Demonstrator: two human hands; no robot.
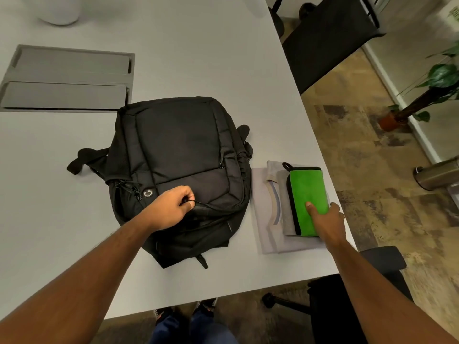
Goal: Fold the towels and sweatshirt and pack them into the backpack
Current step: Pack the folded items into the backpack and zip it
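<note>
Left hand (171, 209) is down on the black backpack (178, 155), fingers curled tight, pinching something small and dark at the zip line near the bag's near end; whether that is the zipper pull, I cannot tell. The backpack lies flat on the white table (198, 58), roughly mid-table, 1 strap (84, 158) trailing off its left side and a short tab poking out at the near edge.

Over to the right hand (330, 219): thumb pressing flat on top of the green towel (308, 194), the other fingers out of sight beyond the stack's right side, so how far they wrap I cannot tell. The green towel is folded and sits on a folded grey towel (285, 209), and both rest on the folded pale sweatshirt (263, 202), collar showing. That stack sits just beside the backpack's right flank, and its right side runs close to the table's right edge.

Plenty of bare tabletop left of the bag and beyond it, up to the grey cable hatch (67, 78) at far left. A black chair (327, 38) stands off the far right corner, another chair (372, 281) at the near right.
</note>
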